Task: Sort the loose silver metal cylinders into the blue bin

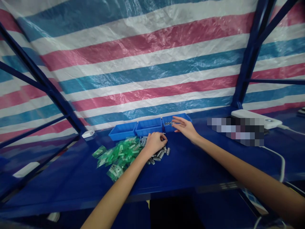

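Note:
My left hand (154,142) rests curled on a pile of small grey metal cylinders (160,154) on the blue table (190,165), its fingers pinched together over them; what they grip is hidden. My right hand (185,127) reaches over the rightmost of three blue trays (184,117), fingers spread and loose, beside a few metal pieces (169,123) lying in that tray. A heap of small green plastic bags (119,154) lies to the left of the cylinders.
Two more blue trays (135,129) stand side by side along the table's back. A striped tarp (147,63) hangs behind. A white power bank (257,118) with a cable lies at the right, and a small white box (88,134) at the left. Blue frame posts (250,60) rise at both sides.

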Tool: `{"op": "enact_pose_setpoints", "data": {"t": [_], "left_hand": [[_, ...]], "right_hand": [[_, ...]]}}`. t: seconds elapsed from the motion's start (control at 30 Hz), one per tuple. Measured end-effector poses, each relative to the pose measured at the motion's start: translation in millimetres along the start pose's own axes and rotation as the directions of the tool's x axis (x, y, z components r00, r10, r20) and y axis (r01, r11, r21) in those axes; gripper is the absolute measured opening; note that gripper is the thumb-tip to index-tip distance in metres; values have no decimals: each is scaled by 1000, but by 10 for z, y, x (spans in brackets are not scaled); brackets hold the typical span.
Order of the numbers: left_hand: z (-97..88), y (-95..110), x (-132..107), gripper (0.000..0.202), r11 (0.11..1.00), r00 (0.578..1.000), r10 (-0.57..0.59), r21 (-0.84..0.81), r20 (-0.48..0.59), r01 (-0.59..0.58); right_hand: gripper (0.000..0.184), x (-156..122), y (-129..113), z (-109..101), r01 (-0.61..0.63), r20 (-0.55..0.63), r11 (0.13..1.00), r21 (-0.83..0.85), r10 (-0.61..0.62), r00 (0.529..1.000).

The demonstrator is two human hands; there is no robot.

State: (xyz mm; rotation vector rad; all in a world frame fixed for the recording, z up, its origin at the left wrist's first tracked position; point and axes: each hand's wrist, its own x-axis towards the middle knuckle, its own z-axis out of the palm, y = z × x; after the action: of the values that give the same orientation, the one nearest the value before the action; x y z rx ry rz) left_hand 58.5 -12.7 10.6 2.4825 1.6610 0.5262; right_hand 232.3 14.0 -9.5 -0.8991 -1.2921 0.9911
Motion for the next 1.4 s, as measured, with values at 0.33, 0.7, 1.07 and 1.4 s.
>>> {"op": "enact_pose_setpoints", "data": {"t": [0.33, 0.7, 1.07, 1.4], "left_hand": [[121, -108, 106, 17, 949, 936, 140, -226, -324, -220], [46, 15, 68, 18, 911, 917, 123, -323, -379, -256], [34, 64, 49, 19, 910, 913, 114, -328, -392, -255], [44, 44, 59, 14, 910, 884, 107, -313, -455, -271]], "right_hand": [[22, -138, 14, 95, -148, 234, 987, -63, 159, 959], [23, -200, -154, 128, -344, 275, 936, 71, 313, 909], [22, -175, -121, 132, -401, 269, 904, 152, 352, 896], [27, -151, -128, 108, -445, 241, 872, 205, 396, 886]]}}
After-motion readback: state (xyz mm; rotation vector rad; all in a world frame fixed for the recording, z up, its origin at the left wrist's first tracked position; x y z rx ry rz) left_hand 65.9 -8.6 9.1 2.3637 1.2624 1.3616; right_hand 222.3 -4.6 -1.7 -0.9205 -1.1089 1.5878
